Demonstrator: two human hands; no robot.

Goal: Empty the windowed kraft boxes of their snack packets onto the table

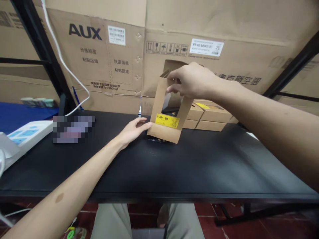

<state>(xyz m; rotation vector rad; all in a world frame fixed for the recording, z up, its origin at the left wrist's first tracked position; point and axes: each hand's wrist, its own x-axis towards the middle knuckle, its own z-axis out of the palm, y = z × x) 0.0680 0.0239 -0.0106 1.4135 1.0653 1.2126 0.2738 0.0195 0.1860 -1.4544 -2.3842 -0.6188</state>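
A small brown kraft box point(166, 129) with a cut-out window and a yellow label stands tilted on the black table point(189, 166). My right hand point(191, 81) grips its top edge, fingers closed over the open flap. My left hand point(133, 129) rests on the table with fingers stretched out, fingertips touching the box's lower left side. A dark object shows under the box's bottom edge; I cannot make it out.
Several flat kraft boxes point(211, 116) lie stacked behind the held box. Large cardboard cartons point(104, 59) wall off the back. A white power strip point(27, 134) and white cable point(62, 63) sit at the left, by a black rack post point(42, 53).
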